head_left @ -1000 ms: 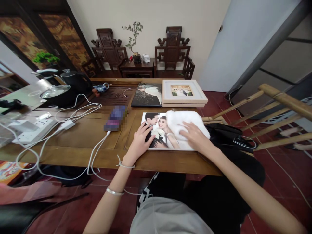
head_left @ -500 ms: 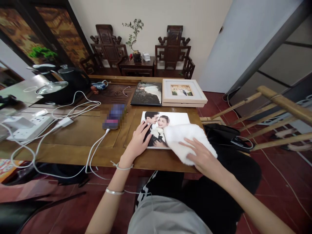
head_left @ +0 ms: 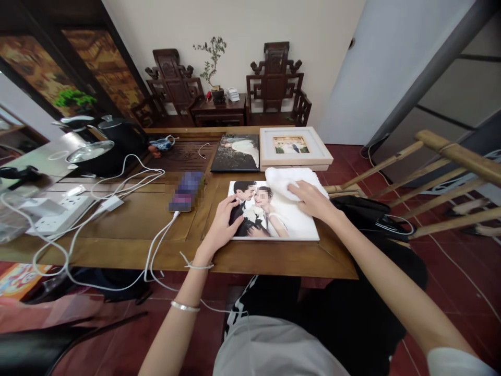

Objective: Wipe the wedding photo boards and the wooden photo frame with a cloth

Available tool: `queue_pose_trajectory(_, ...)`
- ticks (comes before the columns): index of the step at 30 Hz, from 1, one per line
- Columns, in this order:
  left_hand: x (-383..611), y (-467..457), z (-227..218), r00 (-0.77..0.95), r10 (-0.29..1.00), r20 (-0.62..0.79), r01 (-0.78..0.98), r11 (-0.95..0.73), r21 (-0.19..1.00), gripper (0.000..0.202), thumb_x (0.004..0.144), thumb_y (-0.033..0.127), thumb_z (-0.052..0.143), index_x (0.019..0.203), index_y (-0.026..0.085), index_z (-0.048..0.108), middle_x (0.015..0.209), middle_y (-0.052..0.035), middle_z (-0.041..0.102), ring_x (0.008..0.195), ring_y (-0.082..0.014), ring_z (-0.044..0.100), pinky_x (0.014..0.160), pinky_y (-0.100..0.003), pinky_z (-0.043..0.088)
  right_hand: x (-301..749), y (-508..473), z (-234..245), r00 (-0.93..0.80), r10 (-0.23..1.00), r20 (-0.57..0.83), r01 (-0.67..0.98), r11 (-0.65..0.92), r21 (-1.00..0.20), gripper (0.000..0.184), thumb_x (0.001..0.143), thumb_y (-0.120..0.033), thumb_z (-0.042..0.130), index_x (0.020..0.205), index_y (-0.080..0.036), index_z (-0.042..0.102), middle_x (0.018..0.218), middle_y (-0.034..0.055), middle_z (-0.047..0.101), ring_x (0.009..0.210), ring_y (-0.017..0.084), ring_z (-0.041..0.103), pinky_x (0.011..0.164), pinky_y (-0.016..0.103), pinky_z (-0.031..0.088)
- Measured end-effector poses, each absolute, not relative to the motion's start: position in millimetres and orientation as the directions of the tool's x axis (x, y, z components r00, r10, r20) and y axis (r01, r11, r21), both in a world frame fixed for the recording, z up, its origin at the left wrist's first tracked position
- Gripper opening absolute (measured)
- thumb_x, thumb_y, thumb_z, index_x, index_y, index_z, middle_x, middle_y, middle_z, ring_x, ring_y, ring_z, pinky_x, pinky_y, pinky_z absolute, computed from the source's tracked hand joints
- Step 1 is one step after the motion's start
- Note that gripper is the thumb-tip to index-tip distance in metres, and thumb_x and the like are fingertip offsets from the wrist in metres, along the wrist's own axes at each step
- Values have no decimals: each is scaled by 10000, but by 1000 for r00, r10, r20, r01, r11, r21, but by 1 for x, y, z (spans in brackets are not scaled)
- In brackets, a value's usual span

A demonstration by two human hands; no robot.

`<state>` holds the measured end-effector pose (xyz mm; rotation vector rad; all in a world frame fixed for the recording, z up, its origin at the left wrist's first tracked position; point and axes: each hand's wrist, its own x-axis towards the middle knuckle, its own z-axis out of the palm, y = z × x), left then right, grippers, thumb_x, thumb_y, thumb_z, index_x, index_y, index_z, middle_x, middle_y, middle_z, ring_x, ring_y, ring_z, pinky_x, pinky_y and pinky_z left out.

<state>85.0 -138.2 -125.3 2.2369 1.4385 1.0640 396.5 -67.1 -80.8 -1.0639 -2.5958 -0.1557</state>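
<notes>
A photo panel (head_left: 289, 219) showing a couple with a white bouquet lies flat near the front edge of the wooden table. My left hand (head_left: 224, 222) rests on the panel's left edge, fingers stretched out. With bent fingers, my right hand (head_left: 311, 198) grips a fluffy white cloth (head_left: 277, 180) over the panel's upper right corner. The cloth hides that corner and hangs past the panel's far edge. Just beyond lie a dark photo panel (head_left: 237, 151) and a pale framed photo (head_left: 323, 149), side by side.
A phone (head_left: 186, 193) on a white charging cable lies left of the panel. Further left are tangled cables, a power strip (head_left: 58, 214), a lidded pot (head_left: 94, 159) and a black kettle (head_left: 121, 136). A bamboo chair (head_left: 450, 156) stands at the right.
My right hand has swept the white cloth from the panel's lower right up to its far right corner, uncovering the lower right part. My left hand has stayed on the left edge.
</notes>
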Motion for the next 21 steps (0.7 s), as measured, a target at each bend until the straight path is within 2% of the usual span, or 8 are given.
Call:
queue_pose_trajectory(2,85,-134,-124,195,869,454,668,-457,587,232,918,239,532,1139,200,591,1384,-128,539,1318,-274,469,1144,-519,350,400,-84,-85,-687,633,357,673,740,-19,499,650,44,422,1077,-166,571,1117,179,638,1067,325,598,892,486,516)
queue_pose_trajectory(4,86,-131,-123,169,867,469,665,-451,595,211,930,215,494,1104,203,612,1327,-117,577,1285,-262,499,1134,-513,367,405,-109,-88,-712,587,386,633,774,-9,494,645,64,425,1050,-168,585,1238,196,619,1199,333,566,994,537,478)
queue_pose_trajectory(8,88,-127,-121,201,856,476,590,-494,639,344,951,223,450,1270,214,578,1436,-105,516,1380,-238,443,1177,-478,330,415,-172,-90,-756,507,414,552,834,-13,427,676,115,393,908,-186,590,1368,166,590,1373,317,449,1103,583,403)
queue_pose_trajectory(14,86,-124,-125,219,872,438,545,-482,686,430,951,240,441,1364,195,551,1510,-102,475,1454,-240,356,1212,-489,270,419,-219,-84,-776,459,432,484,873,-59,351,745,107,411,808,-198,574,1398,132,588,1413,300,398,1101,601,413)
queue_pose_trajectory(21,84,-124,-124,216,885,413,555,-459,694,459,952,275,450,1396,200,540,1510,-78,480,1457,-233,353,1218,-476,266,419,-161,-86,-737,555,384,569,817,-88,458,649,78,427,965,-206,599,1382,153,576,1348,295,479,1088,543,433)
